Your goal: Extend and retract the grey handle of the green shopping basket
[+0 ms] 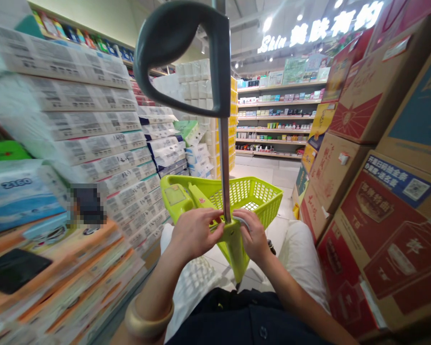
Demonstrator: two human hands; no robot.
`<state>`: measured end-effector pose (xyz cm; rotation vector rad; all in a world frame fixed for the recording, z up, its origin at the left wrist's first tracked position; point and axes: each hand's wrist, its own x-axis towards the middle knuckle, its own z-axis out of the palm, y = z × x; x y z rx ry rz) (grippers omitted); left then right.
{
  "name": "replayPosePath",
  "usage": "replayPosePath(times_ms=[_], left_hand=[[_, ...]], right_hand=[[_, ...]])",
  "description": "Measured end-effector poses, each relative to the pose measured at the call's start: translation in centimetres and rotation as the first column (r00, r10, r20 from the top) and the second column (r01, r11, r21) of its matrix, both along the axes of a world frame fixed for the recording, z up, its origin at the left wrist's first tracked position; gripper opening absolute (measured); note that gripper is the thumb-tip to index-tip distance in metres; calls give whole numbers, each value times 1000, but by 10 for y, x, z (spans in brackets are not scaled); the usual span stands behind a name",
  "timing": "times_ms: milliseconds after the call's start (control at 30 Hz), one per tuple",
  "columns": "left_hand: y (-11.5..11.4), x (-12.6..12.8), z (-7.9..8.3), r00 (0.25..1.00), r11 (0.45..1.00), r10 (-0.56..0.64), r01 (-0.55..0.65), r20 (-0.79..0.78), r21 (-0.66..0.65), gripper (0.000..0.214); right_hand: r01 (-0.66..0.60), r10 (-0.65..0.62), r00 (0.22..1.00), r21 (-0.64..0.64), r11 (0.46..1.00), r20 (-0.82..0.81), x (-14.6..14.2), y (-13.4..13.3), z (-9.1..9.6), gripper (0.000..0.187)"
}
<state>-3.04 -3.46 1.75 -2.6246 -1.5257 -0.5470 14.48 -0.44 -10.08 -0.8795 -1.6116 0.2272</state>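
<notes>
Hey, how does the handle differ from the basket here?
The handle is dark grey and solid; the basket is lime green with mesh walls. The handle rises close to the camera; the basket sits low ahead. One metal pole joins them; the left hand and right hand grip its base.

Single view, head-worn. It looks forward and down a shop aisle from the wearer's seated height. Very close in: grey handle (181, 52) fills top centre, green basket (253, 196) just under it, lap at the bottom edge. Far shelves (273, 127) straight ahead; I see bowed edges.
</notes>
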Motion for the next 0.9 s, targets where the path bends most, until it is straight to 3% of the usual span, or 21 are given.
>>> replayPosePath(times_ms=[133, 267, 333, 467, 533, 667, 733, 900], left_hand=[[1, -1, -1, 1000, 1000, -4, 5, -3, 10, 29], [0, -1, 0, 1000, 1000, 8, -8, -15, 4, 30], [0, 0, 0, 1000, 1000, 11, -11, -19, 4, 30], [0, -1, -1, 1000, 1000, 10, -9, -17, 12, 30], [0, -1, -2, 1000, 1000, 9, -9, -14, 10, 29], [0, -1, -1, 1000, 1000, 4, -4, -9, -1, 28], [0, -1, -1, 1000, 1000, 2, -2, -3, 2, 28], [2, -2, -3, 1000, 1000, -5, 5, -8, 5, 27]], right_hand=[[-91, 88, 994, 34, 995, 71, -2, -3, 4, 42], [66, -66, 998, -14, 998, -23, 4, 7, -4, 40], [85, -86, 995, -25, 996, -40, 4, 8, -4, 40], [-68, 67, 996, 8, 998, 58, -2, -2, 5, 40], [-84, 82, 994, 18, 996, 74, -1, -2, 5, 40], [72, -72, 997, -38, 997, -8, 7, 9, -2, 38], [93, -94, 995, -62, 994, -24, 7, 9, -3, 38], [-110, 110, 991, 0, 994, 75, -2, -3, 7, 40]])
